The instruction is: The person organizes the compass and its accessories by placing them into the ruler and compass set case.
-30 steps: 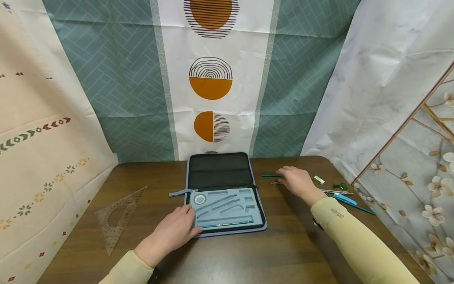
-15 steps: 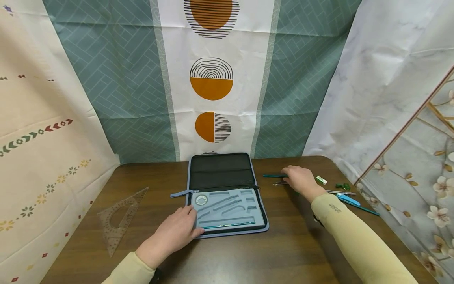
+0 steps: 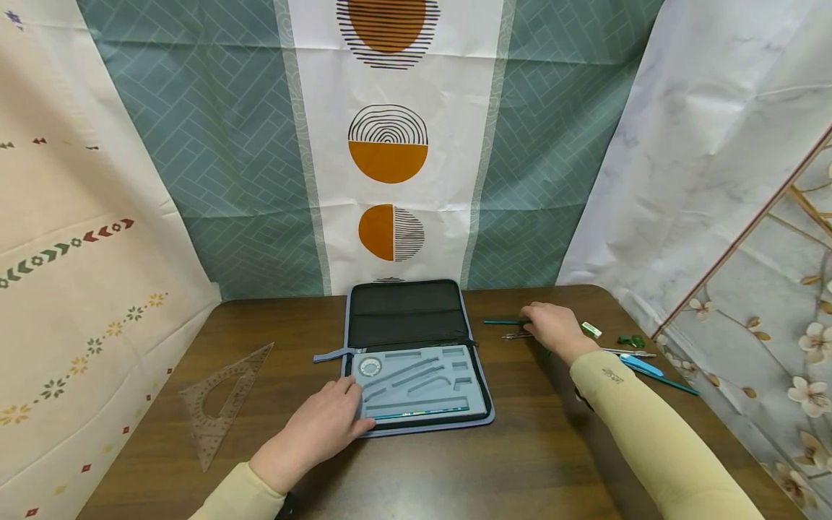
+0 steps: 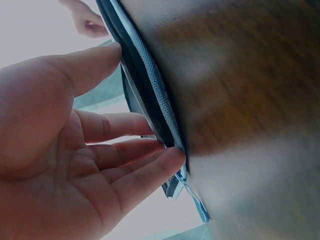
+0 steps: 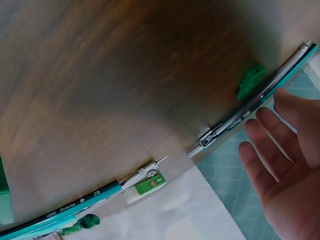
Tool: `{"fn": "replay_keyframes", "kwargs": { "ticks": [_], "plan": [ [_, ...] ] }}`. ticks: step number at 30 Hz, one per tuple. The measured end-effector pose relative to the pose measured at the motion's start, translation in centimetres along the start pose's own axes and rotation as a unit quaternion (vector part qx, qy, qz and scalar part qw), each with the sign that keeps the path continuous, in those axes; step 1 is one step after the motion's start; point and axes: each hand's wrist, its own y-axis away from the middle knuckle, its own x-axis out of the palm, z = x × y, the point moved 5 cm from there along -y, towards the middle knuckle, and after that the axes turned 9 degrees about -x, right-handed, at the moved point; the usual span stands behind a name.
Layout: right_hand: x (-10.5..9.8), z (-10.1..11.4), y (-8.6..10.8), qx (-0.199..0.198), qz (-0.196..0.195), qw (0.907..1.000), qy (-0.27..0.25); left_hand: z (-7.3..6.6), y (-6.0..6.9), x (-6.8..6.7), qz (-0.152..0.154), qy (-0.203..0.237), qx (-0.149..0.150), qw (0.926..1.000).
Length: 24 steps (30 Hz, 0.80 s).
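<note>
A zipped case (image 3: 416,310) lies unfolded with a grey moulded tray (image 3: 429,383) in its front half. The tray holds a teal pencil (image 3: 422,414) along the front and a round white dial (image 3: 370,367). My left hand (image 3: 318,422) rests on the case's front left corner, thumb on the front edge, nearly straight fingers along the left side. My right hand (image 3: 549,326) is over a teal pencil (image 5: 265,102) and metal compass (image 5: 215,134), thumb close beside the pencil, fingers loosely bent. Nothing shows between its fingers. A green sharpener (image 5: 251,80) is near them.
A clear set square (image 3: 224,404) lies on the table (image 3: 448,477) at the left. To the right are a green-sleeved eraser (image 3: 591,330), small green piece (image 3: 630,341), another compass (image 3: 630,352), a light-blue tool (image 3: 640,365) and another pencil (image 3: 679,386). Patterned cloths surround the table.
My right hand has shifted slightly right over the pencil and compass. The left hand stays at the case corner. The whole head view has moved a little.
</note>
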Motion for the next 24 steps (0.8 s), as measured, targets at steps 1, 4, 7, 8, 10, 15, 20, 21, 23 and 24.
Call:
{"fn": "replay_keyframes", "kwargs": {
  "ticks": [1,4,7,8,10,15,20,21,23,24],
  "plan": [
    [0.04,-0.09,0.02,-0.001,-0.001,1.0,0.0,0.01,0.0,-0.01,0.0,-0.001,0.0,1.0],
    [0.12,-0.36,0.04,-0.003,-0.003,1.0,0.002,0.03,0.0,0.0,0.0,-0.001,-0.001,1.0],
    [0.18,-0.6,0.06,-0.003,-0.002,1.0,0.004,0.04,0.02,0.03,-0.001,-0.001,0.0,1.0],
    [0.21,-0.67,0.06,-0.003,0.0,1.0,0.005,0.04,0.03,0.03,-0.002,-0.002,0.001,1.0],
    [0.3,-0.81,0.0,-0.001,0.005,1.0,0.005,0.01,0.05,0.04,-0.005,-0.005,0.003,1.0],
    [0.45,-1.01,-0.22,0.005,0.015,0.9999,0.001,0.0,0.03,0.04,-0.007,-0.006,0.002,1.0],
    [0.36,-0.88,-0.13,-0.001,0.016,0.9999,0.002,0.02,0.04,0.05,-0.005,-0.005,0.0,1.0],
    [0.38,-0.88,-0.1,-0.003,0.015,0.9999,0.003,0.02,0.06,0.05,-0.006,-0.006,0.0,1.0],
    [0.45,-0.93,-0.06,-0.003,0.013,0.9999,0.003,0.03,0.08,0.07,-0.009,-0.008,0.002,0.9999],
    [0.5,-0.98,-0.04,-0.003,0.012,0.9999,0.002,0.03,0.09,0.08,-0.011,-0.009,0.002,0.9999]
  ]
}}
